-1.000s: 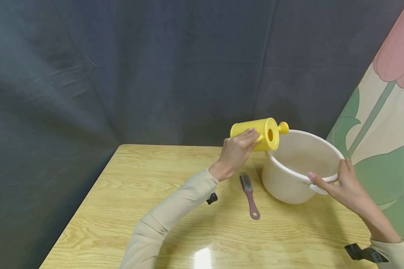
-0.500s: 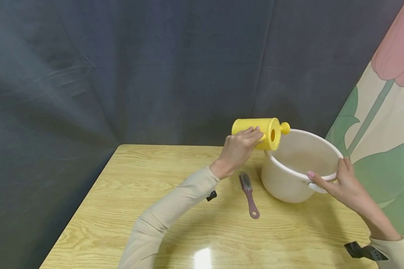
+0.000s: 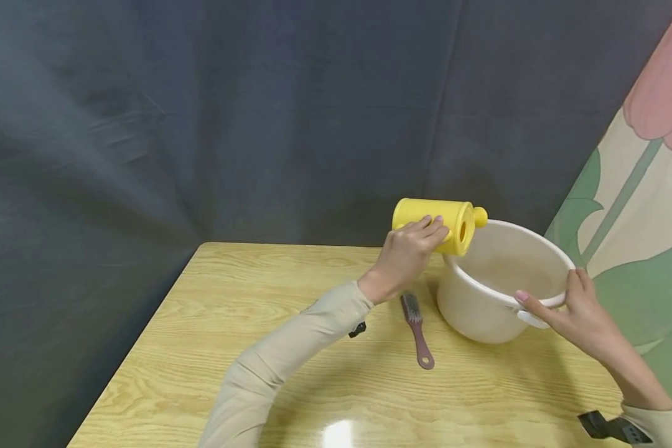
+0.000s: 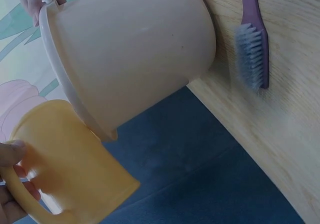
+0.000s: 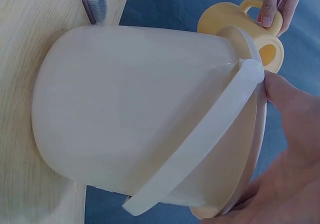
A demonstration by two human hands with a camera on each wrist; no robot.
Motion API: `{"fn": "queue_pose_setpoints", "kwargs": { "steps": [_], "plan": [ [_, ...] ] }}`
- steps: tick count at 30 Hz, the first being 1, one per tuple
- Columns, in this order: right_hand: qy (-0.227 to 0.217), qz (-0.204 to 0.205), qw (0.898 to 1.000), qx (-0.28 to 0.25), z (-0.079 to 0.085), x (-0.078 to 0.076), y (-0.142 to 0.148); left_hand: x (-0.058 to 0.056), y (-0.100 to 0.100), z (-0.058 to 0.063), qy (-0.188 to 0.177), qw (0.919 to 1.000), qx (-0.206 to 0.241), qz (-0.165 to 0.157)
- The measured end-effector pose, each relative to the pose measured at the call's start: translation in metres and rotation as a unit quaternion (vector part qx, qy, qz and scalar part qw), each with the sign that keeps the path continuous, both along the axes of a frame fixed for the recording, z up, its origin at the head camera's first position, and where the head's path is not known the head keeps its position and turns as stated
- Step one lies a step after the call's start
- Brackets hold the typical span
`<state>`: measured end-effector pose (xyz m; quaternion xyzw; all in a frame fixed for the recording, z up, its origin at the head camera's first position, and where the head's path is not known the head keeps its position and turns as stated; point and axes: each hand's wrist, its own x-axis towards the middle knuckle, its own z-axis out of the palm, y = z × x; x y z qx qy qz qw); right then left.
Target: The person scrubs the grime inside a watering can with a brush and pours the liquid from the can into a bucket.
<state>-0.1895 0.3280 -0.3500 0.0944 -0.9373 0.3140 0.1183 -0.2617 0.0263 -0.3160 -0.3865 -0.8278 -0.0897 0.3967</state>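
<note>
A yellow watering can (image 3: 434,218) lies tipped on its side, its mouth facing right over the left rim of a white bucket (image 3: 476,314). My left hand (image 3: 407,256) grips the can's handle (image 4: 31,204); the left wrist view shows fingers curled round it. The bucket stands on the table, and its carry handle (image 5: 195,139) hangs down along the outside. On the bucket's near right rim, my right hand (image 3: 585,320) holds on, thumb outside and the other fingers over the edge. No water stream shows from the can's spout (image 3: 480,217).
A purple brush (image 3: 418,336) with grey bristles lies on the wood-grain table (image 3: 229,348), left of the bucket. A dark curtain (image 3: 291,124) hangs behind the table. Flower-patterned fabric (image 3: 638,298) borders the right side.
The watering can has tipped further, its mouth end dropping and shifting slightly right with my left hand. My right hand keeps its hold on the bucket rim.
</note>
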Motion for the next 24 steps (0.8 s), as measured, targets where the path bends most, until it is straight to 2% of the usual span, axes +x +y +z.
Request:
{"fn": "queue_pose_setpoints", "kwargs": {
  "steps": [5,12,24],
  "plan": [
    [0.002,-0.002,1.000,0.000,-0.0010,-0.0016,-0.0003,-0.0007,0.0004,0.0019,-0.001,0.9998,-0.018,0.002],
    [0.007,-0.002,1.000,0.001,-0.0021,-0.0038,-0.0036,-0.0006,0.0015,0.0048,0.014,0.9981,-0.057,0.021],
    [0.001,-0.006,1.000,-0.003,-0.0051,-0.0032,-0.0019,0.0002,0.0017,0.0067,0.004,0.9962,-0.082,0.027]
  ]
}}
